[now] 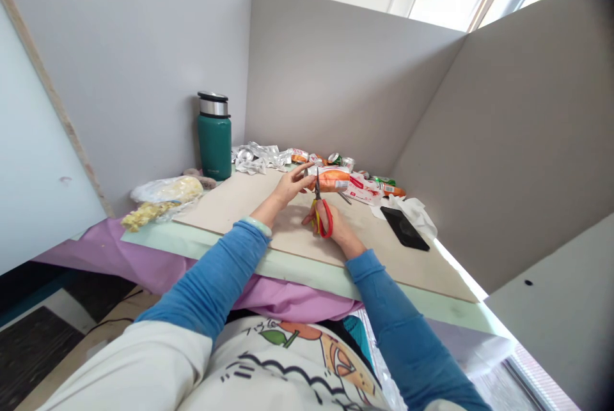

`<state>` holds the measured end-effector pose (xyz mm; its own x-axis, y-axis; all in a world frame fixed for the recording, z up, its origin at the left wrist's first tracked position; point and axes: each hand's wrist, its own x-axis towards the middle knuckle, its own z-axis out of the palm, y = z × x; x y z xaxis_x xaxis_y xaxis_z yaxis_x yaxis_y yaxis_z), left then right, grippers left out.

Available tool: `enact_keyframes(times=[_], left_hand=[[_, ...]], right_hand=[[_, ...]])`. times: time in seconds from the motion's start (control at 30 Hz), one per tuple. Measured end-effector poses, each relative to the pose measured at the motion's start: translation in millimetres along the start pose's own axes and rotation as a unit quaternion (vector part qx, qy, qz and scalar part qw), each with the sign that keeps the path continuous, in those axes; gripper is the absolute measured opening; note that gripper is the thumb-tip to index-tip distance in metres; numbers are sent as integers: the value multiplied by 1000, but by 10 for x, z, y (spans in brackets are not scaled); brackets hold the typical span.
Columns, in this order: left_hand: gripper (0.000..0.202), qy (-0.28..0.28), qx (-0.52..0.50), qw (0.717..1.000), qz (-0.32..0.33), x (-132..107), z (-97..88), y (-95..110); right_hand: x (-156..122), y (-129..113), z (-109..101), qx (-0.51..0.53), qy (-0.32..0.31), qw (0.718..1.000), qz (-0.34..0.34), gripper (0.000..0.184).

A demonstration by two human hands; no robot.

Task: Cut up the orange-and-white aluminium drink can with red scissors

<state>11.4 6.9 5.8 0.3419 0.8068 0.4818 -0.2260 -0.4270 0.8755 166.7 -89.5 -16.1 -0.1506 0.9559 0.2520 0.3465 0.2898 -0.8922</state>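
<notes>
My right hand (332,222) is closed around the red and yellow handles of a pair of scissors (326,222), whose blades point up and away from me. Just beyond the blades is an orange and white drink can (334,179), held up over the board. The fingers of my left hand (290,186) grip the can's left end, and the blade tips overlap that end. Whether the blades touch or cut the metal cannot be made out. Part of the left fingertips is hidden behind the can and scissors.
Crumpled silvery pieces (261,156) and several cans line the back of the board (384,264). A green bottle (214,142) stands at the back left, near a plastic bag (167,190) and yellowish clumps (148,215). On the right lie a black phone (404,229) and white tissue (418,214). Grey partitions (345,72) enclose the table.
</notes>
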Motion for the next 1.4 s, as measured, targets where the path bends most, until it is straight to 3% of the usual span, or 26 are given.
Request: enact_keyframes(times=[0.43,0.67,0.93,1.4], left_hand=[[67,18,23,1000,7,3,31,10],[59,68,88,994,23,32,54,-28],[63,39,81,996,-15,29,46,-27],[64,22,78,997,-13,25,25,-30]], right_hand=[[-22,-51,11,-14,12,1000,8,48],[-50,-114,9,-50,37,998,3,49],[-4,-47,32,-26,66,996,52,44],[1,-27,-1,-68,80,994,26,52]])
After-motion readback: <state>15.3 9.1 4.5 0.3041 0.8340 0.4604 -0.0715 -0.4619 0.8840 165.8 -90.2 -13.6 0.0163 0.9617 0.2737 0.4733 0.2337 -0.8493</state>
